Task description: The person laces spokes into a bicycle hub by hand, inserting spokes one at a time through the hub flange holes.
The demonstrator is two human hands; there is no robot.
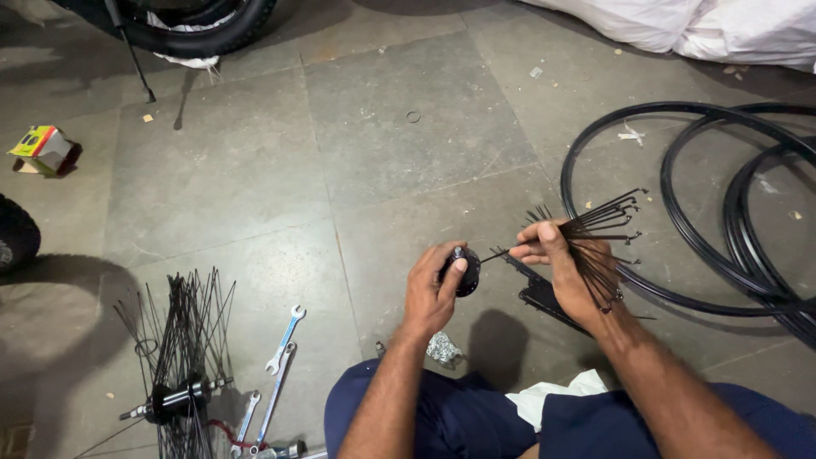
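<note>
Black round hub gripped in left hand, thin metal spokes bunched in closed right hand.

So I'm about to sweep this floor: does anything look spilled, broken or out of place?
Nothing looks broken. Small scraps litter the tiles: a crumpled foil wad beside the knee, paper bits and a small ring farther out. The wrenches lie loose beside the spoked hub.

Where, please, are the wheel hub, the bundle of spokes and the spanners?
Wheel hub (465,272), head view, black flange.
Bundle of spokes (599,225), head view, mid-length.
Spanners (285,340), head view, shaft of the upper one.
</note>
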